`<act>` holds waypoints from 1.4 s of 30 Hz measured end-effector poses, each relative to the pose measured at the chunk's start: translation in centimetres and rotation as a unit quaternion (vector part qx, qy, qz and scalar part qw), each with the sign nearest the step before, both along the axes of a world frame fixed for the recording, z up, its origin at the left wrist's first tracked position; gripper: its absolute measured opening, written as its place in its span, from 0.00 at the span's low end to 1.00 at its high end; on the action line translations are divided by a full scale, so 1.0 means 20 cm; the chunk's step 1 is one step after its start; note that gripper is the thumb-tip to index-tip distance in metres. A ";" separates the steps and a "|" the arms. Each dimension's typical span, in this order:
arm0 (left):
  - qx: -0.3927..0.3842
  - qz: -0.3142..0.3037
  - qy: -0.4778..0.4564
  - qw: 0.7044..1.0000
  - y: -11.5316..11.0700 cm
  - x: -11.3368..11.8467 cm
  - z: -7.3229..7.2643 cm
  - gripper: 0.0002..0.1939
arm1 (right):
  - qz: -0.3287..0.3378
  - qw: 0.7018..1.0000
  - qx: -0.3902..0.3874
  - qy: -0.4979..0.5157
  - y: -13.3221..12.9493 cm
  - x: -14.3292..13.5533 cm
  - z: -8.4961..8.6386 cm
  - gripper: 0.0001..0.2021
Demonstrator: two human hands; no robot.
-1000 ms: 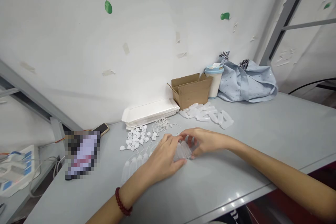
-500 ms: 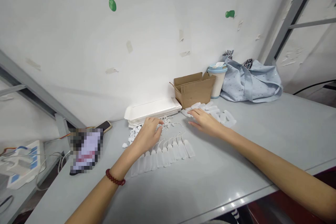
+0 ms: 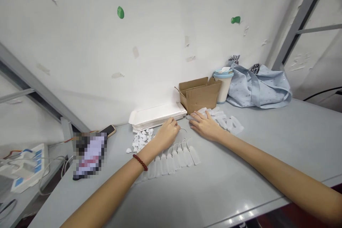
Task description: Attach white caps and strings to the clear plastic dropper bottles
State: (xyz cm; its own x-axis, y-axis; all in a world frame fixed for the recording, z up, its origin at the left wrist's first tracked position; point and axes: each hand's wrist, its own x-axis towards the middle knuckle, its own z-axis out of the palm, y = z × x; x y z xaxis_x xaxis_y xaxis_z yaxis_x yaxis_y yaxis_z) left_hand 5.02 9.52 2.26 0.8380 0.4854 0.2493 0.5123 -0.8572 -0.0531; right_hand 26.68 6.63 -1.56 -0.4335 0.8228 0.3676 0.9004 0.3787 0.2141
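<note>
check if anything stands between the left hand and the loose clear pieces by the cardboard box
Yes, the right hand: it lies over the near left part of the loose clear pieces, between most of them and the left hand.

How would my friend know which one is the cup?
On the grey table, by the white wall, find the open brown cardboard box. Just to its right stands the cup, cream with a pale blue lid. It's round and upright, between the square-cornered box and the floppy light blue bag.
</note>
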 end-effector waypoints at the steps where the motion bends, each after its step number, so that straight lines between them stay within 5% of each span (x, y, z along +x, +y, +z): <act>1: 0.001 0.001 0.001 1.000 0.00 0.00 0.00 0.11 | 0.000 1.000 0.002 -0.003 0.00 0.00 0.00 0.16; 10: -0.037 0.030 -0.114 0.992 -0.14 -0.10 0.11 0.07 | 0.013 0.999 0.026 -0.012 -0.04 -0.04 0.04 0.14; 17: -0.046 0.092 -0.249 0.963 -0.35 -0.25 0.03 0.06 | 0.054 0.996 0.068 0.012 -0.07 -0.09 0.03 0.13; 28: -0.137 0.068 -0.374 0.915 -0.49 -0.14 0.04 0.04 | 0.208 0.954 0.126 0.174 -0.25 -0.20 0.14 0.07; 42: -0.096 0.026 -0.452 0.886 -0.54 -0.11 0.06 0.06 | 0.286 0.923 0.000 0.257 -0.38 -0.26 0.17 0.10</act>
State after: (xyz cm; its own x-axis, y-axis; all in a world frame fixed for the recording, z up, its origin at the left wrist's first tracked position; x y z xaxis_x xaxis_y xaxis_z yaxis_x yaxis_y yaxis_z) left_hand 2.88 -1.34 3.45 0.3133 0.6233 0.7165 0.3099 -0.7803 0.5432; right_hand 21.40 -0.88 1.82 -0.5646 0.5140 0.6458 0.5360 0.8233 -0.1867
